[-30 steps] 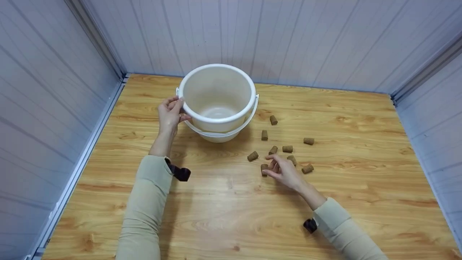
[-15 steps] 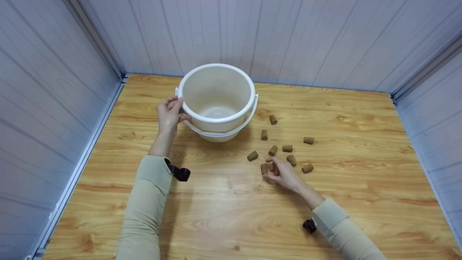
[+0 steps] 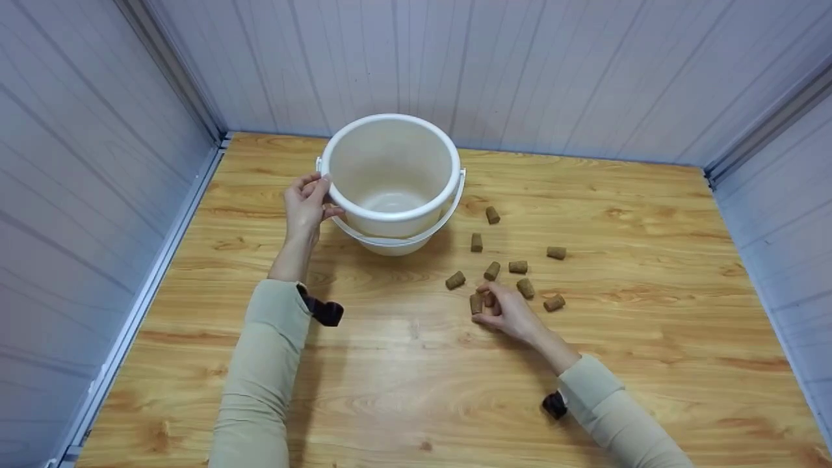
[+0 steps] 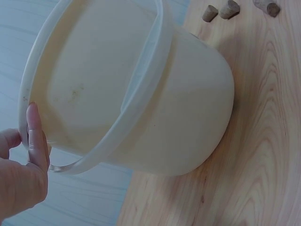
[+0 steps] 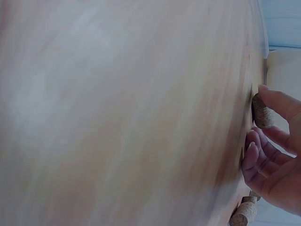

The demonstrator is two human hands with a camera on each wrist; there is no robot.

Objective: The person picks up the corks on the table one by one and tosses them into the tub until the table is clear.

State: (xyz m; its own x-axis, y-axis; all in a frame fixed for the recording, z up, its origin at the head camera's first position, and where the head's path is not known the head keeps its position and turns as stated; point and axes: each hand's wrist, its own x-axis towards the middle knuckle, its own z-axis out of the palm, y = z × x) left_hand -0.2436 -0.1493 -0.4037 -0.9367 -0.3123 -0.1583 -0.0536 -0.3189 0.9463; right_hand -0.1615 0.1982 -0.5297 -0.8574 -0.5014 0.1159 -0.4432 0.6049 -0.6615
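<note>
A white plastic bucket point(image 3: 393, 218) stands upright at the back, its handle hanging down in front. My left hand point(image 3: 305, 205) holds the bucket's rim at its left side, a fingertip over the edge in the left wrist view. Nothing shows inside the bucket. Right of it, brown corks point(image 3: 518, 267) lie scattered on the wooden tabletop. My right hand point(image 3: 512, 313) is low at the nearest of them and pinches a cork point(image 3: 476, 303) end to end between thumb and index finger, also seen in the right wrist view; the other fingers curl in loosely.
Several corks lie close around my right hand, one cork point(image 3: 525, 288) just beyond its knuckles and another cork point(image 3: 455, 280) to its left. Pale panel walls point(image 3: 520, 71) enclose the wooden table point(image 3: 390, 390) at the back and both sides.
My right thumb and index finger have closed in on the ends of the nearest cork, with the hand shifting slightly. The left hand and bucket stay put.
</note>
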